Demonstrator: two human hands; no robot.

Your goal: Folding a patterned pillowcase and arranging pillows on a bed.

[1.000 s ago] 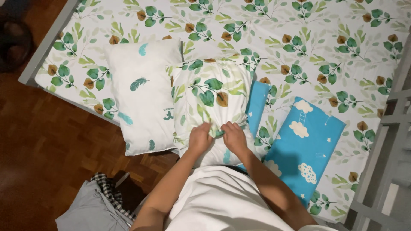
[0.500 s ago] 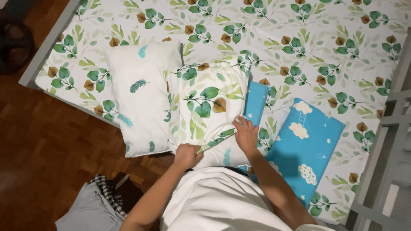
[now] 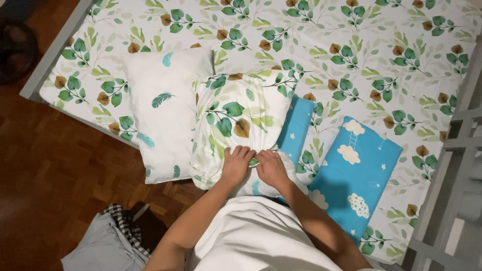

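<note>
Left hand (image 3: 236, 163): fingers curled, pinching the near edge of the leaf-print pillow (image 3: 238, 118).
Right hand (image 3: 271, 168): closed on the same edge, touching the left.
Pillow: stretches away from both hands on the bed (image 3: 381, 55).
Beside: white feather pillow (image 3: 165, 110) left, blue cloud pillow (image 3: 354, 173) right.

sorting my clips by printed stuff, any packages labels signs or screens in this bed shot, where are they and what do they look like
No packages, signs or screens show. Only a tiny dark mark, perhaps print or a tag, sits at the right edge of the white feather pillow; too small to tell. Both hands, left hand and right hand, pinch the near edge of the leaf-print pillow.
</note>
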